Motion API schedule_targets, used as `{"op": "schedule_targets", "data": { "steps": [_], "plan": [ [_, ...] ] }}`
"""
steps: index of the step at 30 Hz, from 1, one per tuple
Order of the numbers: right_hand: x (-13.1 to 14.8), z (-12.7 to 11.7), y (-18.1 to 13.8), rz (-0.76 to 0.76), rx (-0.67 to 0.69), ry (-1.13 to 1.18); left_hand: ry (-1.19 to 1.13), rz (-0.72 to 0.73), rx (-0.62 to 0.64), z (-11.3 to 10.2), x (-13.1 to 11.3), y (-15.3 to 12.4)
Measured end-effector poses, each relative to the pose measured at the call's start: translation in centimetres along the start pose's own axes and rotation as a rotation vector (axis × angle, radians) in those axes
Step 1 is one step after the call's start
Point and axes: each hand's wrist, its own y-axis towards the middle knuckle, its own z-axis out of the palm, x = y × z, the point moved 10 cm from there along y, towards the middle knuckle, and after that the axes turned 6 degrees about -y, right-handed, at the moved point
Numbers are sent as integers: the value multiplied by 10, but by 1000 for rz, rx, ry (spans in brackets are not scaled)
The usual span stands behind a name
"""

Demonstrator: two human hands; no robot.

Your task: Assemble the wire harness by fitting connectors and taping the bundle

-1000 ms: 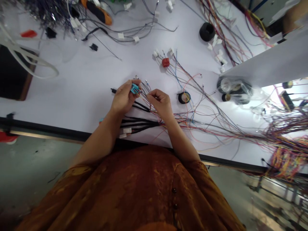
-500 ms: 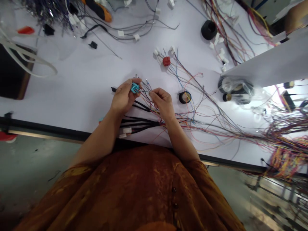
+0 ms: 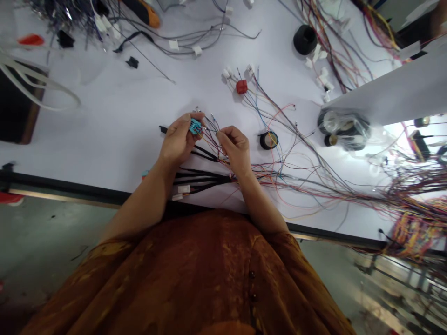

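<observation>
While loose wires (image 3: 279,153) fan across the white table (image 3: 115,116), a person in a rust-coloured top works a harness at its near edge, seen from the head camera. The left hand (image 3: 178,142) is closed around a small teal connector (image 3: 195,126), pinched between thumb and fingertips just above the table, its wired face turned toward the other hand. The right hand (image 3: 235,149), just beside it, has its fingers curled in and thumb and forefinger pressed together on a thin wire near the connector; which wire cannot be told. Under both wrists lies a black taped bundle (image 3: 202,179) with white tags, running to the table edge. Right of the right hand sits a small black tape roll (image 3: 268,140); beyond it, a red connector (image 3: 241,86) lies among white plugs. A larger black roll (image 3: 305,39) stands farther back, and clear-wrapped rolls (image 3: 344,128) rest under a white shelf (image 3: 391,90). A dense, many-coloured tangle of wire (image 3: 412,218) hangs over the table's right end.
</observation>
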Motion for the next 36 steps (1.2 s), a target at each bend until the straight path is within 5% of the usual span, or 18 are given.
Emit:
{"op": "schedule_targets", "data": {
  "steps": [11, 18, 27, 36],
  "plan": [
    [10, 0, -7, -98, -22, -253, 56, 31, -21, -5, 0, 0],
    [40, 9, -4, -301, 43, -561, 214, 182, 145, 3, -6, -1],
    [29, 7, -2, -278, -27, -386, 485, 290, 176, 14, -19, -11],
    [11, 9, 0, -123, 17, -239, 365, 133, 161, 10, 5, -5]
  ]
}}
